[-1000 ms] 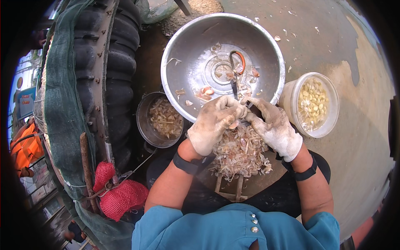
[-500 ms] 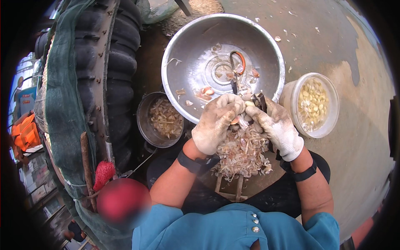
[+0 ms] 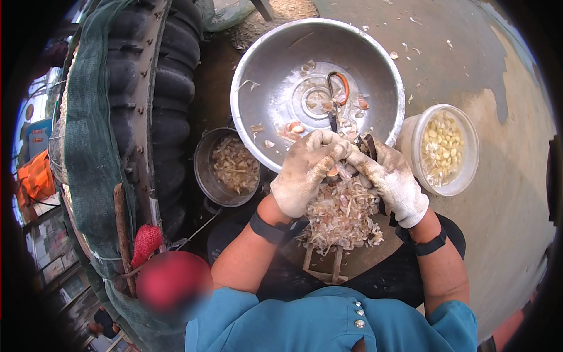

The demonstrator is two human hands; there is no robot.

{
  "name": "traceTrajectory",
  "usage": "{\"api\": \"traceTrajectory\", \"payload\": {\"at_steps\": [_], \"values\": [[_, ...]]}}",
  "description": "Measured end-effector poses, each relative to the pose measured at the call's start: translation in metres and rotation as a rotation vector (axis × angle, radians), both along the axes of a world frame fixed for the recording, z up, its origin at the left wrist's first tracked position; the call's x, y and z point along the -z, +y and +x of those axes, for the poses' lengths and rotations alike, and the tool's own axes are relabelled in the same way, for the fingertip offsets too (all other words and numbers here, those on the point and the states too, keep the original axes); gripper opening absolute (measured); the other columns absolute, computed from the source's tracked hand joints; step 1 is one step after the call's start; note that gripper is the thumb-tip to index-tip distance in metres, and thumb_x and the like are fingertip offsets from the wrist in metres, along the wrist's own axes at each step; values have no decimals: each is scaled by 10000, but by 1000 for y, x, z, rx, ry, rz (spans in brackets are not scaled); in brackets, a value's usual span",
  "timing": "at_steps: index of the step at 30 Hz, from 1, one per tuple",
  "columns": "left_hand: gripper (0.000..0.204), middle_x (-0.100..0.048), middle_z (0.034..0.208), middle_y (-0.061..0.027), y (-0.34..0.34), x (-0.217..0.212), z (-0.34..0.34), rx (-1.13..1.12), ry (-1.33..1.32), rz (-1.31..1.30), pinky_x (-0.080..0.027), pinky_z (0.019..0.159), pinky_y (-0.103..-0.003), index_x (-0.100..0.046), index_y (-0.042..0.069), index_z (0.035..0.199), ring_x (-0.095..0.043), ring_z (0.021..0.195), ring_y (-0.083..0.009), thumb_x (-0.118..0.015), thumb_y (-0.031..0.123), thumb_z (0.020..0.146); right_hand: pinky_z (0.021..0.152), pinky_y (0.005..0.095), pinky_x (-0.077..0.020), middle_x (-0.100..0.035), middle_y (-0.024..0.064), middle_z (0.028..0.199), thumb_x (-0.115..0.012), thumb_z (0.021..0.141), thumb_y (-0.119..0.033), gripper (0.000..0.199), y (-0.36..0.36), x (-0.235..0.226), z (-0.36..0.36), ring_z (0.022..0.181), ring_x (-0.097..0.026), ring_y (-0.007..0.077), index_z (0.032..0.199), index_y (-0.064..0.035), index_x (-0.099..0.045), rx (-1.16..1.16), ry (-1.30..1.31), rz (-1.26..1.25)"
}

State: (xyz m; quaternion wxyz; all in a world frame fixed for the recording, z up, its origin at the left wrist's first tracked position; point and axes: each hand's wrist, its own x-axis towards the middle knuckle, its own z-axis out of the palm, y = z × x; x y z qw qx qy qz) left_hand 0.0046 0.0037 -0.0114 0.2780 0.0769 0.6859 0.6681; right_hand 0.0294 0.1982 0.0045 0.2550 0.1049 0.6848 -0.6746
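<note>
My left hand (image 3: 308,167), in a soiled white work glove, is closed with thumb and forefinger pinched together. A reddish garlic clove (image 3: 333,171) shows under its fingers. My right hand (image 3: 394,176), gloved alike, is closed round a dark, flat tool (image 3: 366,145), perhaps a small knife, most of it hidden in the glove. The fingertips of both hands meet over the near rim of a wide metal basin (image 3: 246,76). Inside lie garlic cloves (image 3: 297,127), bits of skin and an orange-and-dark looped tool (image 3: 345,88). A heap of garlic skins (image 3: 340,217) lies beneath my hands.
To the right stands a clear plastic tub (image 3: 472,155) of peeled cloves. A metal pot (image 3: 202,167) of garlic scraps sits at the left. Farther left are a black ribbed wall (image 3: 173,88), green netting (image 3: 88,135), a stick (image 3: 122,229) and a red round object (image 3: 173,281).
My fingertips have come closer together, and a pale peeled clove seen between them is now hidden. The basin and tub appear shifted slightly right in the view.
</note>
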Motion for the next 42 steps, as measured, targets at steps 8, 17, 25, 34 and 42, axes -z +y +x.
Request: {"api": "traceTrajectory", "payload": {"at_steps": [8,17,25,34,42], "values": [[331,-599,952,-59,7,-7,1,-56,-117,106,-486,734,-253,-554,4,1040,-575,808,-93,-567,331,991,689,283,-491,-671,70,886,-622,951,-281,328,-3,-6,-2,746,-595,126,1156,-25,-630,-46,0,120],[156,-586,820,-16,24,-10,11,-111,21,-171,-471,681,-251,-541,20,928,-530,731,-79,-577,170,946,471,161,-320,-587,-42,762,-594,979,-315,240,-1,-8,4,570,-431,10,1005,-78,-624,213,-337,-283],[123,-591,763,-73,29,-13,10,-88,262,-312,-477,680,-339,-555,9,887,-570,697,-194,-602,122,892,444,159,-290,-564,-40,739,-564,1002,-279,192,4,8,5,543,-412,13,974,-94,-608,325,-516,-691],[137,-589,783,-19,24,-3,16,2,332,-243,-481,662,-283,-541,25,900,-545,696,-94,-594,148,927,438,155,-272,-552,-54,732,-557,1007,-256,176,5,7,5,524,-392,6,1030,-93,-620,372,-559,-775],[213,-565,842,2,20,-23,11,-63,-232,186,-452,671,-235,-555,28,978,-518,739,-60,-578,239,962,441,157,-260,-525,-68,698,-563,1003,-277,195,9,6,3,519,-374,1,1016,-95,-630,357,-514,-696]]}}
